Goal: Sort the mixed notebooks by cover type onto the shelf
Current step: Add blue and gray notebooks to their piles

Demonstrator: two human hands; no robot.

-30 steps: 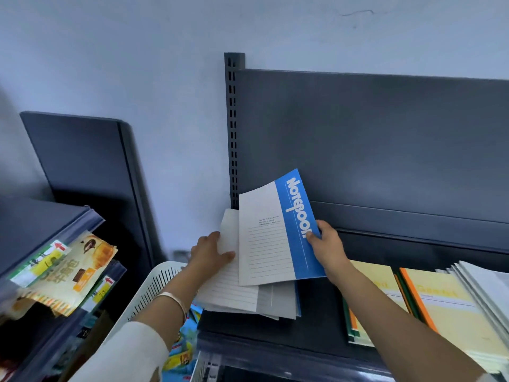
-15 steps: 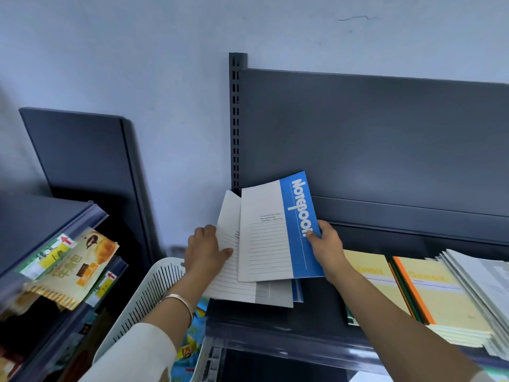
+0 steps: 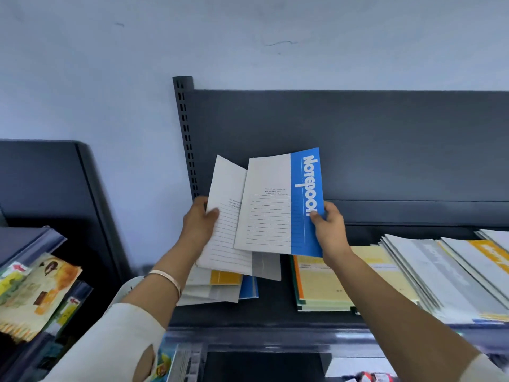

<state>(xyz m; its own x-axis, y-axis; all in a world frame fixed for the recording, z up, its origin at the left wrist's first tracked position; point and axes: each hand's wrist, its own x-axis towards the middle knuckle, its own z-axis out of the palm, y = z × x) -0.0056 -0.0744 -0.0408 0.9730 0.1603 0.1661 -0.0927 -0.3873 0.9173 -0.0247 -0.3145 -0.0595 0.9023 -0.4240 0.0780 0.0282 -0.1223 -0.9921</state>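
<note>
My right hand (image 3: 329,230) pinches the right edge of a white and blue notebook (image 3: 278,208) and holds it raised above the dark shelf (image 3: 270,307). My left hand (image 3: 199,221) grips the left edge of a white lined notebook (image 3: 225,230) that sits partly behind the blue one. Below them on the shelf lies a small pile of white, yellow and blue notebooks (image 3: 220,288). To its right lies a stack of yellow notebooks (image 3: 322,285), one with an orange spine.
A slanted row of grey and white notebooks (image 3: 446,274) fills the shelf's right end. The shelf's slotted upright (image 3: 187,139) and back panel stand behind. On the left, a second rack holds snack packets (image 3: 33,293). A white basket rim (image 3: 124,290) shows under my left forearm.
Both hands have lifted the two notebooks up off the left pile, which now shows beneath them. The view has tilted down and left, bringing more of the shelf into sight.
</note>
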